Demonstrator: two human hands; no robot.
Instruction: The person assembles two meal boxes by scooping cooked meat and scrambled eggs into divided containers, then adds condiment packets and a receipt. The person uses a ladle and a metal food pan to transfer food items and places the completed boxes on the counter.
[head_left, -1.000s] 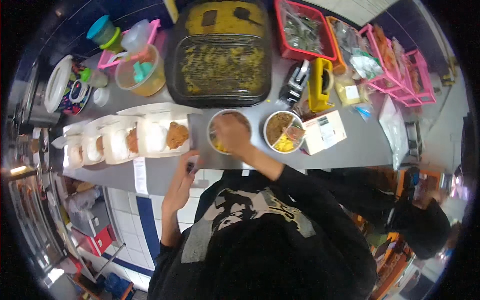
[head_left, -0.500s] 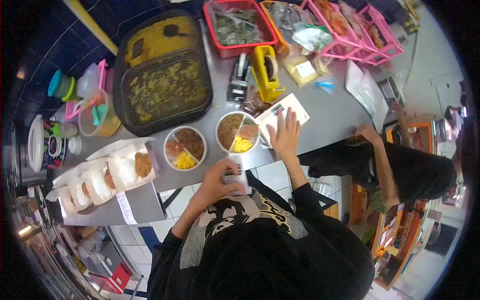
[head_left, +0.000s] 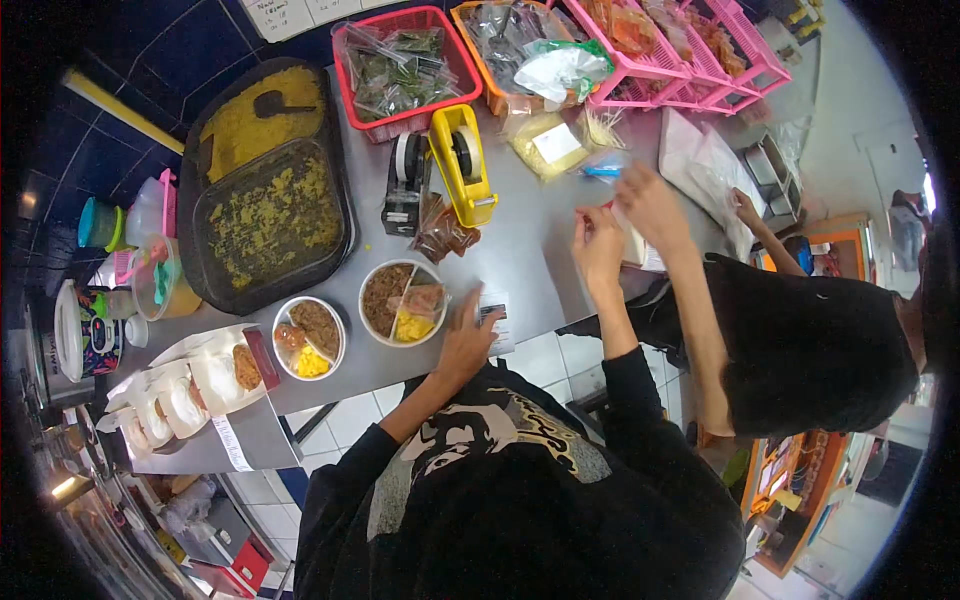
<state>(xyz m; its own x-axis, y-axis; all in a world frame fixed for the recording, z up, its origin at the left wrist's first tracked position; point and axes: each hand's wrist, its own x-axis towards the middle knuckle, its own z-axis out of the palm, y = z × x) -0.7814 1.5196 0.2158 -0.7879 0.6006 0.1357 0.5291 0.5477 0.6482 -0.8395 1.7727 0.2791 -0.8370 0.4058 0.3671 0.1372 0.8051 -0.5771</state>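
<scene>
My left hand point(head_left: 468, 342) rests at the table's front edge with its fingers apart, lying against a small printed paper slip point(head_left: 497, 327). Just beyond it stands a round white bowl point(head_left: 362, 318) with minced brown food, yellow pieces and a small wrapped packet. A second, similar bowl point(head_left: 341, 352) is to its left. Farther right, my right hand point(head_left: 601, 255) is raised with its fingertips pinched together; what they hold is too small to name. Beside it is a white pad with a red edge point(head_left: 634, 247), partly covered by a co-worker's blurred hand point(head_left: 652, 207).
A black tray of yellow food point(head_left: 343, 235) lies at the back left. Black and yellow tape dispensers point(head_left: 470, 190) stand behind the bowls. Red point(head_left: 475, 93) and pink baskets point(head_left: 690, 82) line the back. Open white boxes of rice point(head_left: 222, 378) sit at the left; a co-worker point(head_left: 810, 350) is at the right.
The slip in my left hand has come down onto the table. My right hand has lifted and closed, while the white pad moved right. The co-worker's arm has reached in beside it. The view has shifted.
</scene>
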